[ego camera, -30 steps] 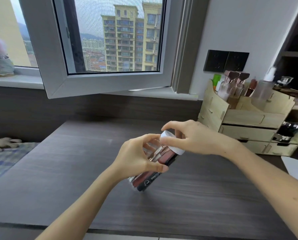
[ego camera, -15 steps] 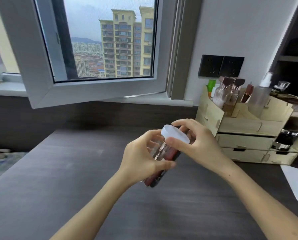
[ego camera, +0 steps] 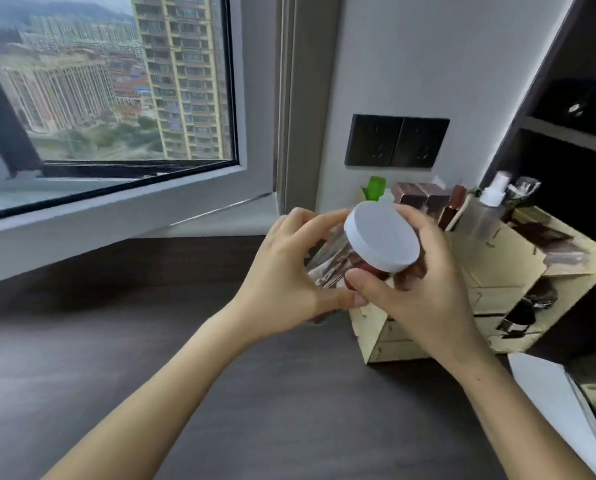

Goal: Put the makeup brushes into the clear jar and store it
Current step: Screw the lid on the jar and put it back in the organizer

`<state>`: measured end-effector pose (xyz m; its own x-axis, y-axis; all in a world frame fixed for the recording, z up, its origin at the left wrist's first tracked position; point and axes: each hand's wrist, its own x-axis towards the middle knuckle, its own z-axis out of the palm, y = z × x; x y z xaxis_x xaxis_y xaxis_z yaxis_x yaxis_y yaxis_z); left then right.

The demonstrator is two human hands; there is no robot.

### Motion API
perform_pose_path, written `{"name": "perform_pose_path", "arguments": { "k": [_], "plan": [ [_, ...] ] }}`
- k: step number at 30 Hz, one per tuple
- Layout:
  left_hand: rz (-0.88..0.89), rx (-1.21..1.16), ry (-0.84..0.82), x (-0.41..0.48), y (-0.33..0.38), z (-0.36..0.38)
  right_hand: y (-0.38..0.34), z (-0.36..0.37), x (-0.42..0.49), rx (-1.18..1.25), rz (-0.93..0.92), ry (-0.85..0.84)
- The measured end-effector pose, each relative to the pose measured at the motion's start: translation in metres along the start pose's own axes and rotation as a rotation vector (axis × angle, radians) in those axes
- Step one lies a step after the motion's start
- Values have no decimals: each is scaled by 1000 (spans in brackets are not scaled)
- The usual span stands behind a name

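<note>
The clear jar (ego camera: 331, 265) is held tilted in the air above the dark desk, its white lid (ego camera: 383, 237) facing me. Reddish-brown makeup brushes show through its wall. My left hand (ego camera: 286, 275) wraps the jar's body from the left. My right hand (ego camera: 417, 289) grips the white lid from the right, thumb under its rim. The jar hovers just in front of the wooden organizer (ego camera: 494, 268).
The wooden organizer with drawers holds bottles, a spray bottle (ego camera: 487, 209) and a green-capped tube (ego camera: 376, 188). A dark shelf unit (ego camera: 573, 133) rises at the right. An open window sash (ego camera: 116, 209) juts over the dark desk (ego camera: 289, 427). A white object (ego camera: 559, 403) lies at right.
Both hands have lifted the jar up and to the right, towards the wooden organizer. The lid now faces me more squarely. The view has swung right.
</note>
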<state>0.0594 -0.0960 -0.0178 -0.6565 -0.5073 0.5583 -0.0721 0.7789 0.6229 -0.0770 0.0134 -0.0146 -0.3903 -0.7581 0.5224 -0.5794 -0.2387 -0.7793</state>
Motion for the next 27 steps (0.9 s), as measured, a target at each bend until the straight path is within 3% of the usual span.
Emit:
{"name": "perform_pose_path", "arguments": {
  "k": [5,9,16,27],
  "plan": [
    [-11,-241,-157,51,37,4,-29,-50,28,-141,23,99],
    [-118,-432,-275,85,60,10,-39,-92,46,-347,85,156],
    [-342,-402,-422,124,79,49,-15,-124,53,-581,161,222],
    [-535,-424,-554,132,75,79,32,-132,45,-587,277,176]
  ]
}}
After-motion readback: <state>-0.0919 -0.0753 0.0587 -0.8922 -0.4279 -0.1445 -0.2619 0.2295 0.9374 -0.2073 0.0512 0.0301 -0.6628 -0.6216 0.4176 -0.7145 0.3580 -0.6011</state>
